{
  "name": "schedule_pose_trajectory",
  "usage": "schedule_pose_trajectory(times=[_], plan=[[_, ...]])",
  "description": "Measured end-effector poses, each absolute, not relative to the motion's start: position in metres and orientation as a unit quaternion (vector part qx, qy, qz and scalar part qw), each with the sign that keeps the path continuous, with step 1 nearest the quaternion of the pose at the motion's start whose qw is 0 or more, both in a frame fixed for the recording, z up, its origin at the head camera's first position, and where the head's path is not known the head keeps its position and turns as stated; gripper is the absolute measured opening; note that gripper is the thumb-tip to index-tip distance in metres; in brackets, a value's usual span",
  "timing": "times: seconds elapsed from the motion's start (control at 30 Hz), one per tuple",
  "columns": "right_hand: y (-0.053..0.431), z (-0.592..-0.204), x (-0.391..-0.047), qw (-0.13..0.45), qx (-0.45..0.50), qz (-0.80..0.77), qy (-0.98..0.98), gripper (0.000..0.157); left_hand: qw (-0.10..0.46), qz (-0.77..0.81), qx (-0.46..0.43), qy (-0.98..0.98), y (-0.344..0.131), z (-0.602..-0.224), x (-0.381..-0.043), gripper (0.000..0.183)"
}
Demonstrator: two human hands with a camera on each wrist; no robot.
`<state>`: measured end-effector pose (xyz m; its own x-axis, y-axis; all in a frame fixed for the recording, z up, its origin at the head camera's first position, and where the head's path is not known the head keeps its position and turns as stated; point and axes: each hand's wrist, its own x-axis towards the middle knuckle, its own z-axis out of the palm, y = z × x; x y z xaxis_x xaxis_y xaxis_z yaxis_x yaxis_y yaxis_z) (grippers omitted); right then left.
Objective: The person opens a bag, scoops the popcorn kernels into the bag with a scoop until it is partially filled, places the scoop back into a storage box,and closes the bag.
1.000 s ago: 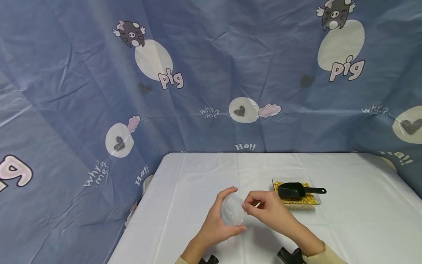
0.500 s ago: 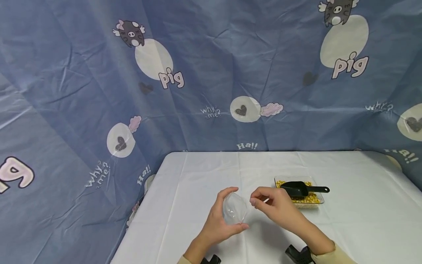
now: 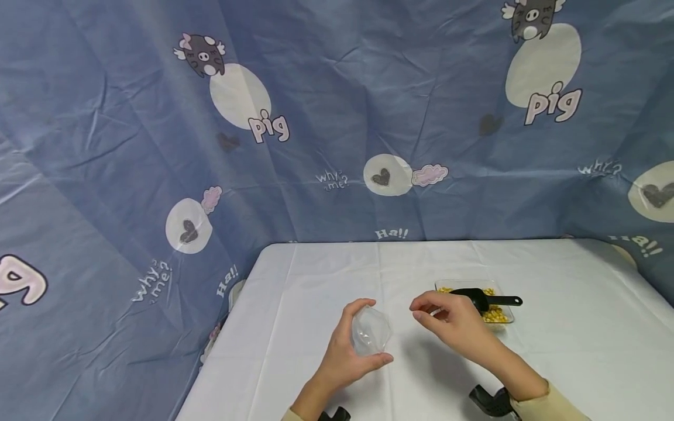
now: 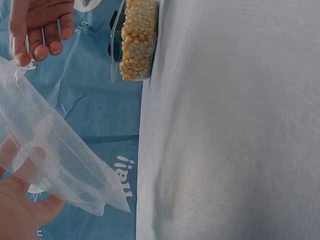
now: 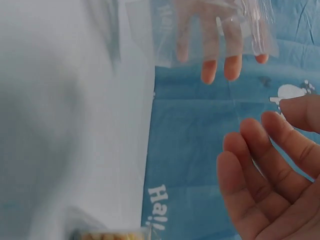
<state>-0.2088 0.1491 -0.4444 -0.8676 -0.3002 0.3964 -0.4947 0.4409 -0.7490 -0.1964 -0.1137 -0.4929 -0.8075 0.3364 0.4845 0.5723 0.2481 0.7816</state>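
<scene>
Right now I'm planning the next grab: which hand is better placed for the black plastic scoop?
Probably the right hand: it's empty and nearer the scoop, while the left hand holds the clear plastic bag.

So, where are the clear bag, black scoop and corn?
Clear bag (image 3: 371, 332), head view: middle of its film.
Black scoop (image 3: 496, 300), head view: on its handle.
Corn (image 4: 137, 42), left wrist view: middle of the pile.

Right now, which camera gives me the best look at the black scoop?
The head view: the black scoop lies on the corn kernels, handle fully visible, though the right hand hides part of its bowl. The left wrist view shows only dark bits, probably it, behind the clear container; the right wrist view, none of it.
</scene>
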Motion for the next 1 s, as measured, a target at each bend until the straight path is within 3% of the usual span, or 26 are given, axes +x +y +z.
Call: schedule_pose_trajectory(times=[0.37, 1.0], plan=[[0.180, -0.444, -0.211, 0.115, 0.205, 0.462, -0.855, 0.013, 0.144, -0.519, -0.293, -0.790, -0.116, -0.495, -0.200, 0.096], [0.224, -0.450, -0.211, 0.137, 0.151, 0.388, -0.899, 0.014, 0.141, -0.536, -0.261, -0.791, -0.119, -0.494, -0.200, 0.095]])
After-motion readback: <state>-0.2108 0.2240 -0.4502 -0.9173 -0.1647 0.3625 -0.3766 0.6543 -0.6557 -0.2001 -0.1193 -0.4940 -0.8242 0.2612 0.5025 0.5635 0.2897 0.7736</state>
